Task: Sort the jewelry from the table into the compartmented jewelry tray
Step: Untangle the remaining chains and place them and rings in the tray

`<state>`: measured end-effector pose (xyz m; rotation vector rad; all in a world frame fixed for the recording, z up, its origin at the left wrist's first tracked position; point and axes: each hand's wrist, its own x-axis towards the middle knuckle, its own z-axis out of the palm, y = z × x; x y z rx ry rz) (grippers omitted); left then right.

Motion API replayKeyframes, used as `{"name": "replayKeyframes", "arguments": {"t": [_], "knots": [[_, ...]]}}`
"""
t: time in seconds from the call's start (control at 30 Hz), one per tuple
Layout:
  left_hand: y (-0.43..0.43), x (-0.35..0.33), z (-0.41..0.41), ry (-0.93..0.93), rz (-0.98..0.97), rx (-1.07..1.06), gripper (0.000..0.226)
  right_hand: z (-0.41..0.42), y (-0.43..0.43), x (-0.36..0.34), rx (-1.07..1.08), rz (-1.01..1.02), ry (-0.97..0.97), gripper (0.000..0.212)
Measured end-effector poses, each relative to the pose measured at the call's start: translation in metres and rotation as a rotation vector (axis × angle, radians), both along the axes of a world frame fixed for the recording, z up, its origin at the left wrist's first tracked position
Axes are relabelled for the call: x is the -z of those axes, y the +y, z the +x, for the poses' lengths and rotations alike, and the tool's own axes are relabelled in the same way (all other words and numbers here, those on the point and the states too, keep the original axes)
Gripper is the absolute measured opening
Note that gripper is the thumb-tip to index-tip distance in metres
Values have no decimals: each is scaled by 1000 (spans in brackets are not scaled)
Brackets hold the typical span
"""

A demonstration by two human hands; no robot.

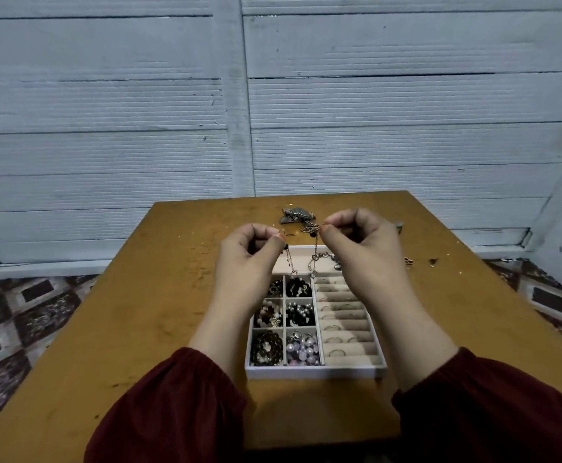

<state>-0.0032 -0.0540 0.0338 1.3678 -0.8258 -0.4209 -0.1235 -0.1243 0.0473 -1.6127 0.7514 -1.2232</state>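
Note:
A white compartmented jewelry tray [316, 371] lies on the wooden table between my forearms. Its left squares hold beaded bracelets [266, 348] and pearls; its right side has ring rolls with several rings [336, 353]. My left hand [246, 259] and my right hand [359, 242] are raised above the tray's far end. Each pinches one end of a thin chain necklace [314, 259], whose strands hang down toward the long far compartment. More chains lie in that compartment.
A small heap of metal jewelry with a watch [298, 216] sits on the table beyond the tray. A small dark piece [433, 261] and another bit [407, 261] lie to the right. A white panelled wall rises behind the table [122, 329]; patterned floor lies on both sides.

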Motion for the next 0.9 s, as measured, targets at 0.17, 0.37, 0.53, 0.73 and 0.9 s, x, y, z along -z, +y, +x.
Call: {"name": "replayKeyframes", "arguments": {"t": [0.17,0.37,0.53,0.73,0.9], "knots": [[3,0,1,-24,15,-8,5,-2,4,1,-3,-8,-21,17],[-1,2,1,-63,59,15,6,-1,5,-2,-4,-21,-80,18],[-6,9,5,-43,116,53,10,0,5,0,5,-21,-89,21],[-12,28,8,-184,300,-21,16,2,5,3,7,-9,-81,19],[-13,34,9,-346,499,-138,7,2,5,4,26,-18,-77,20]]}}
